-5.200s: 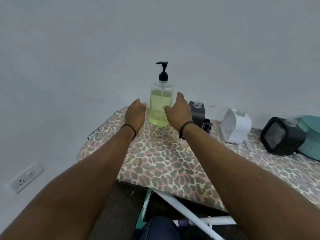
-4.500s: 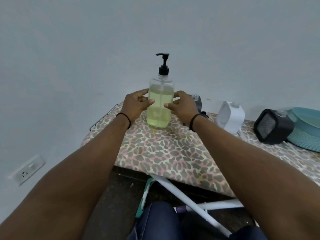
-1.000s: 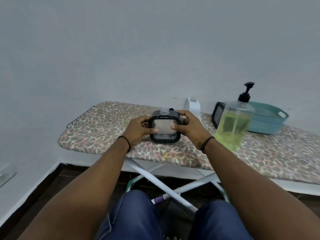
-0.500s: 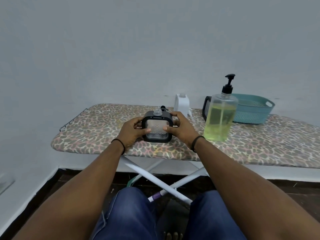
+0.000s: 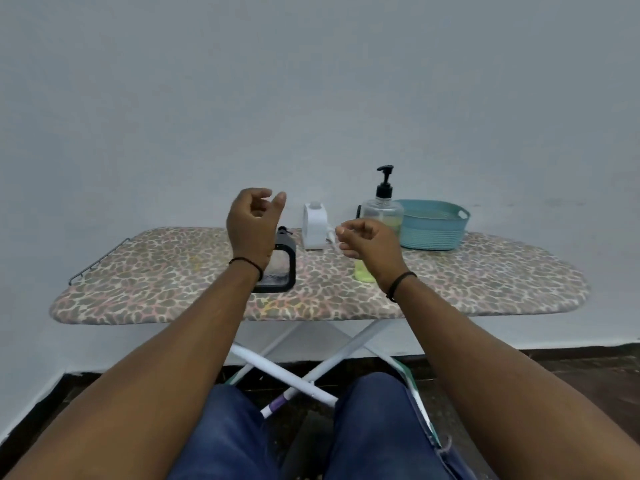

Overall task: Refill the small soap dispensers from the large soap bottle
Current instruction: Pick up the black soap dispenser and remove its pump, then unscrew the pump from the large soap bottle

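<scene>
Leopard-print ironing board [image 5: 485, 282] runs left to right before a plain pale wall, and on it the black dispenser [image 5: 282, 268] stands upright near the front edge, broad face toward the camera, partly hidden by the left wrist. Behind it the white dispenser [image 5: 314, 226] stands upright too, and right of that the large soap bottle [image 5: 381, 211] rises vertical, its pump spout pointing left, just beside a teal basket [image 5: 433, 225]. Both forearms reach forward above the board: the left hand [image 5: 251, 223] is raised, fingers loosely curled and holding nothing, while the right hand [image 5: 367, 240] hangs lower before the bottle, loosely curled and empty.
</scene>
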